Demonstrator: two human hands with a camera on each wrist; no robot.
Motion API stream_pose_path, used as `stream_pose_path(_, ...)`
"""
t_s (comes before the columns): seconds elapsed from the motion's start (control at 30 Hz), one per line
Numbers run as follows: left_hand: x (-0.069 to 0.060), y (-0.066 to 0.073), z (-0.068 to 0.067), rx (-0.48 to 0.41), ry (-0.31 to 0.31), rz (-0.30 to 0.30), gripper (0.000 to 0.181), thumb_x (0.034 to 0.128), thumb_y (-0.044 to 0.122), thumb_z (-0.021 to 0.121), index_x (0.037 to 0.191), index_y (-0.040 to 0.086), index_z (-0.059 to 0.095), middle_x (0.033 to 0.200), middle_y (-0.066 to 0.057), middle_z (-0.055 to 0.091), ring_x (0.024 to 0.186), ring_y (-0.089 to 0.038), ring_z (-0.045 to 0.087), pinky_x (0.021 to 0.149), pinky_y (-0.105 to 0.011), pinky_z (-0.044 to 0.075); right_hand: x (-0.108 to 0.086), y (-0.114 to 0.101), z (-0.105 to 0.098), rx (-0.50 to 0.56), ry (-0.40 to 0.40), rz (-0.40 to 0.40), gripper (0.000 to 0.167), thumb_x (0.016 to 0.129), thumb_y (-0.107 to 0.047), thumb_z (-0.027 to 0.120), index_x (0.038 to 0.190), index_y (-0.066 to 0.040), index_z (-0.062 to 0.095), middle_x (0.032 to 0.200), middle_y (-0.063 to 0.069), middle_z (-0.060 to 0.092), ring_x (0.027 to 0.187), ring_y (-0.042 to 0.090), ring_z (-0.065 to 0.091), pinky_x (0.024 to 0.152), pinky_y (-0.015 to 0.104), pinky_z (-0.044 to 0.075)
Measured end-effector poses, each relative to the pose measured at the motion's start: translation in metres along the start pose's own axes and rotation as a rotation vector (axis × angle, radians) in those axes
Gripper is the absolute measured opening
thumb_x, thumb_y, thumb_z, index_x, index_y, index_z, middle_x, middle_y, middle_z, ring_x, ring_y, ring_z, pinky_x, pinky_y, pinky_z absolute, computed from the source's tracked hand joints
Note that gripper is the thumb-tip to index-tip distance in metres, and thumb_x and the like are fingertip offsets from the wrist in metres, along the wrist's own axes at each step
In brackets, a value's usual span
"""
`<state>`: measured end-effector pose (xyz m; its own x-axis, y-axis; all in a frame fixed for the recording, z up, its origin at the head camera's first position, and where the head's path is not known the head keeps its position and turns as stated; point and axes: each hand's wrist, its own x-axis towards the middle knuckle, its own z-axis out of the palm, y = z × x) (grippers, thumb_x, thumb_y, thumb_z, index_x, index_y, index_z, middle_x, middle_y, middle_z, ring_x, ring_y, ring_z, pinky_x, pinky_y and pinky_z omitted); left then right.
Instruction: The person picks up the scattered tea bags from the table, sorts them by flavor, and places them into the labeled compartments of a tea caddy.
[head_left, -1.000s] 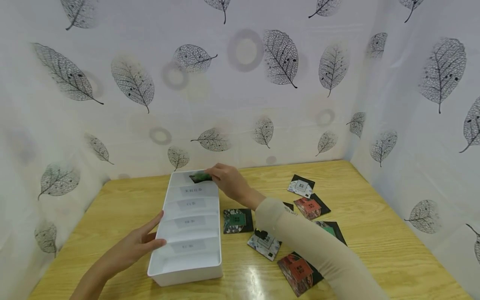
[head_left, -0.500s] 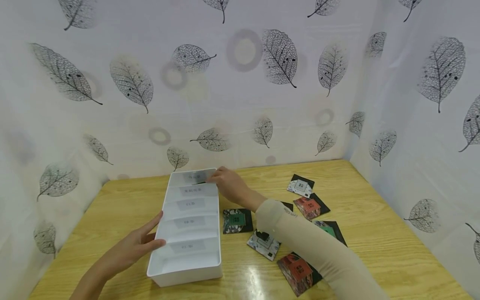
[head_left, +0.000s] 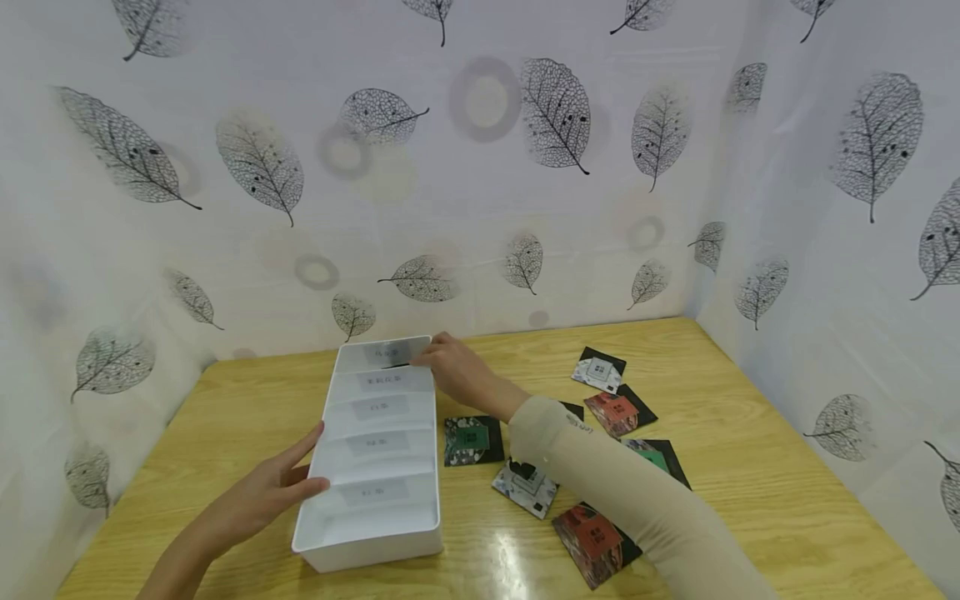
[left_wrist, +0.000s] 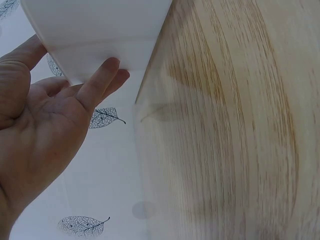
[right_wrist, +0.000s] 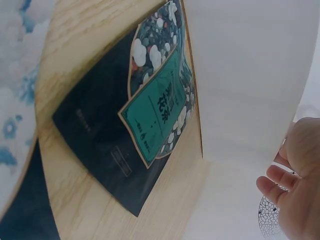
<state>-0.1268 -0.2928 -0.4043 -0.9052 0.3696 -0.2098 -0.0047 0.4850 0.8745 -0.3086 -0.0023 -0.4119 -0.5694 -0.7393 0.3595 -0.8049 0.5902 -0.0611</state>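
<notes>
A long white divided box [head_left: 371, 553] stands on the table, with a labelled strip in each compartment. My left hand [head_left: 258, 500] holds its left wall, thumb over the rim; in the left wrist view the fingers [left_wrist: 102, 80] lie against the outer wall. At the far right corner my right hand [head_left: 461, 371] reaches over the rim and pinches a tea sachet [head_left: 395, 366]. Only the sachet's thin dark edge shows above the far compartment's divider. In the right wrist view the hand [right_wrist: 300, 175] is at the box rim; its fingertips are partly hidden.
Flat tea sachets lie right of the box: green [head_left: 473, 440], white-blue [head_left: 527, 490], red [head_left: 596, 546], another red [head_left: 620, 411], a white one [head_left: 600, 370] and a partly covered green one [head_left: 660, 456]. A leaf-patterned curtain [head_left: 465, 200] hangs behind the table [head_left: 247, 417].
The green-patterned sachet in my right hand has gone down into the far compartment, leaving a dark edge in sight. The left hand stays on the box.
</notes>
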Motion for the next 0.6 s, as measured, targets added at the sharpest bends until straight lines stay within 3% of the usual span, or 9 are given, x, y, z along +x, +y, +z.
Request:
stream_pose_path(0.13, 0.000, -0.001, 0.000, -0.001, 0.002, -0.005, 0.085, 0.1065, 0.025, 0.061, 0.165, 0.003, 0.003, 0.169, -0.027, -0.001, 0.145, -0.053, 0.033, 0.103, -0.043, 0.050, 0.000, 0.001, -0.002, 0.065, -0.034, 0.005, 0.040, 0.098, 0.010, 0.052, 0.126, -0.007, 0.074, 0.119, 0.007, 0.075, 0.110, 0.026, 0.061, 0.099, 0.032, 0.049)
stream_pose_path(0.23, 0.000, -0.002, 0.000, -0.005, 0.001, -0.006, 0.085, 0.1065, 0.025, 0.061, 0.165, 0.004, 0.002, 0.169, -0.028, -0.001, 0.145, -0.053, 0.033, 0.103, -0.043, 0.050, -0.002, 0.005, -0.006, 0.215, -0.054, 0.022, 0.034, 0.103, 0.007, 0.049, 0.128, -0.001, 0.071, 0.121, 0.014, 0.073, 0.113, 0.030, 0.062, 0.102, 0.037, 0.049)
stream_pose_path(0.3, 0.001, -0.002, 0.000, -0.010, -0.001, -0.004, 0.085, 0.1065, 0.024, 0.061, 0.165, 0.004, 0.002, 0.169, -0.027, -0.001, 0.145, -0.052, 0.033, 0.103, -0.042, 0.050, -0.004, 0.008, -0.011, 0.350, -0.072, 0.060, 0.032, 0.106, 0.003, 0.049, 0.132, 0.004, 0.068, 0.126, 0.018, 0.070, 0.102, 0.035, 0.065, 0.096, 0.041, 0.052)
stream_pose_path(0.43, 0.001, -0.003, 0.000, -0.021, -0.006, -0.003, 0.085, 0.1066, 0.024, 0.060, 0.166, 0.005, 0.002, 0.169, -0.027, -0.001, 0.145, -0.052, 0.032, 0.102, -0.041, 0.051, -0.013, 0.016, -0.024, 0.547, -0.084, 0.155, 0.035, 0.109, -0.005, 0.049, 0.141, 0.006, 0.059, 0.139, 0.020, 0.063, 0.112, 0.036, 0.067, 0.098, 0.041, 0.053)
stream_pose_path(0.53, 0.000, -0.003, 0.000, -0.025, -0.010, 0.001, 0.085, 0.1066, 0.023, 0.060, 0.166, 0.005, 0.002, 0.169, -0.027, -0.001, 0.145, -0.052, 0.033, 0.101, -0.036, 0.050, -0.024, 0.022, -0.037, 0.633, -0.093, 0.219, 0.039, 0.109, -0.012, 0.051, 0.146, 0.002, 0.056, 0.142, 0.017, 0.062, 0.130, 0.033, 0.059, 0.106, 0.042, 0.049)
stream_pose_path(0.6, 0.000, -0.003, 0.000, -0.030, -0.012, 0.007, 0.085, 0.1067, 0.023, 0.060, 0.166, 0.005, 0.002, 0.169, -0.027, -0.001, 0.145, -0.052, 0.033, 0.101, -0.033, 0.050, -0.031, 0.027, -0.046, 0.684, -0.102, 0.247, 0.041, 0.110, -0.015, 0.051, 0.149, -0.001, 0.054, 0.142, 0.017, 0.061, 0.131, 0.032, 0.058, 0.106, 0.043, 0.048)
